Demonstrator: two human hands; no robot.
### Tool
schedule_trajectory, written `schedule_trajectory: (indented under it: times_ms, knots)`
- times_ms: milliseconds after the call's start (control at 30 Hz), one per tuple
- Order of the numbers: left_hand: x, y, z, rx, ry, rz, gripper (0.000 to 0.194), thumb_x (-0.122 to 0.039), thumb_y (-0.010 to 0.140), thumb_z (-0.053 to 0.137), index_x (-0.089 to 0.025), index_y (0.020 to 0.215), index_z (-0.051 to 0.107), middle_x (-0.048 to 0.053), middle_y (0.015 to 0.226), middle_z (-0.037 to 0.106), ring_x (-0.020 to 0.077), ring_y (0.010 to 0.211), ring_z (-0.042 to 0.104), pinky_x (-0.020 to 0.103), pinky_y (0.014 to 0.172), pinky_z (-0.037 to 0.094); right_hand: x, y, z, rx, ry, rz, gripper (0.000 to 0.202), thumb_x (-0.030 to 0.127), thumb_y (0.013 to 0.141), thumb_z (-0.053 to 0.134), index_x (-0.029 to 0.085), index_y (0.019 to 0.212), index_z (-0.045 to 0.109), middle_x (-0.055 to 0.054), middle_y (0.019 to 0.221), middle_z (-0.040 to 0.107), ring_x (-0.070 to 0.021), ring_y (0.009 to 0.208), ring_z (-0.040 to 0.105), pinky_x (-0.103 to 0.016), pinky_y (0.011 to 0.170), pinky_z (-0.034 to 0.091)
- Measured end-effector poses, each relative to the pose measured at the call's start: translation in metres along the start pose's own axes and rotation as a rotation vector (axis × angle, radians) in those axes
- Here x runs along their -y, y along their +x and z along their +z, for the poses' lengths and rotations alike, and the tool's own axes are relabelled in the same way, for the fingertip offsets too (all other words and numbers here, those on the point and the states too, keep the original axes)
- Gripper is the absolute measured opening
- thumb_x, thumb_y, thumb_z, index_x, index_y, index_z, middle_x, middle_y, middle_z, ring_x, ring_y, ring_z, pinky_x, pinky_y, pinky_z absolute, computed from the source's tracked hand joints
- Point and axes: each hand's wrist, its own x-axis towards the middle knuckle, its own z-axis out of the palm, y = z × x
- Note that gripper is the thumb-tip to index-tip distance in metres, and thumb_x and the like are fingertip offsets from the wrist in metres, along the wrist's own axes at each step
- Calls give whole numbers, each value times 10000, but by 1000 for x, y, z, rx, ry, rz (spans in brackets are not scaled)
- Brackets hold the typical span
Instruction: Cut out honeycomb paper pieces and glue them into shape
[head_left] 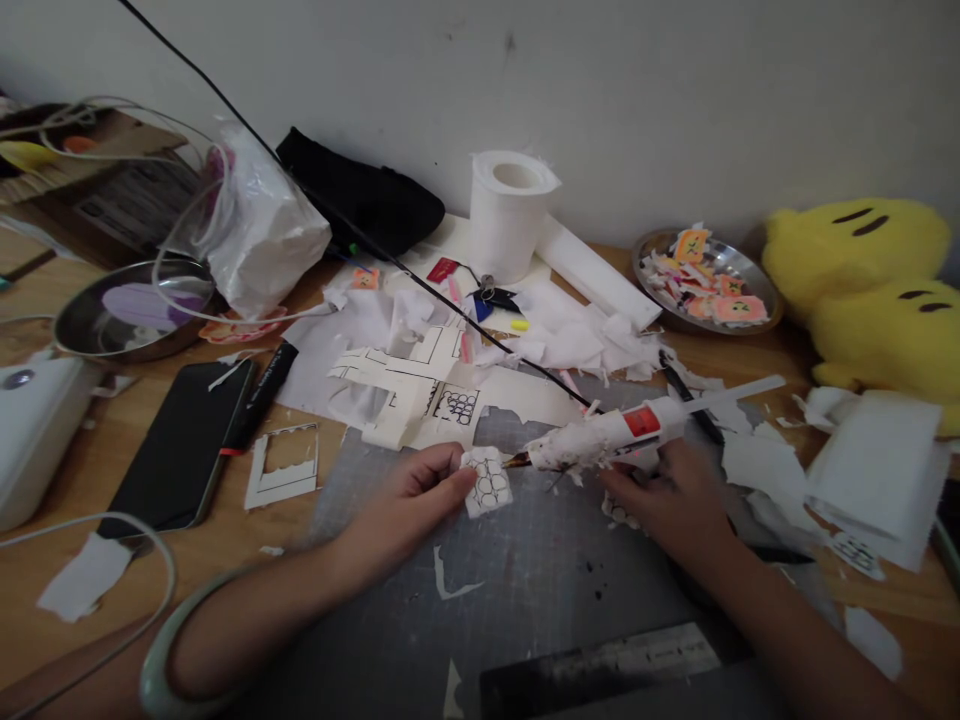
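My left hand (433,485) pinches a small white paper piece with drawn circles (491,484) between thumb and fingers. A white glue gun (600,435) with a red label lies in my right hand (667,490), its fingers wrapped round the handle. The dark nozzle points left and meets or nearly meets the upper right edge of the paper piece. A clear glue stick (739,392) sticks out of the gun's rear. Both hands are above a grey cutting mat (405,620). Another small patterned piece (619,514) shows under my right hand, partly hidden.
Cut paper (405,375) and a paper roll (510,215) stand behind the hands. A black cable crosses to the gun. At left are a phone (180,445), a marker and a metal bowl (82,330); at right, a scrap bowl (645,285) and yellow plush (862,290). A ruler (600,670) lies in front.
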Motion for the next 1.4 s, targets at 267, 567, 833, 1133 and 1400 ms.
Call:
schedule_trajectory:
  times_ms: [267,567,833,1133,1400]
  knots:
    - [-2,-1,-1,51,29,23,352,-454,807,494,-184,594,417,-66,528,393,86,506,322,206,494,258,9,6,-1,-39,333,257,399,471,562,729,229,703,444,39,540,520,-141,455,491,-240,405,367]
    - [-6,0,1,129,66,41,281,-379,834,451,-175,643,482,-55,587,434,92,548,359,214,509,262,-1,23,-17,170,850,389,356,516,723,644,197,751,490,36,631,553,-108,483,518,-218,427,405]
    - [-6,-1,1,152,100,41,286,-404,832,431,-177,661,470,-66,562,388,88,517,326,214,489,246,-6,33,-19,151,390,411,343,529,737,559,190,684,567,-4,600,588,-147,530,529,-257,509,410]
    - [-6,-2,2,162,56,31,262,-406,820,444,-172,719,506,-58,610,398,96,557,337,204,514,278,-8,30,-21,113,72,351,445,582,772,482,180,864,647,-64,813,671,-222,749,604,-314,666,438]
    - [-9,-3,2,182,149,79,240,-367,800,433,-175,660,472,-40,629,419,113,601,388,220,564,332,25,-4,-20,-260,184,-104,130,305,814,567,211,888,615,-6,767,556,-129,638,500,-249,582,408]
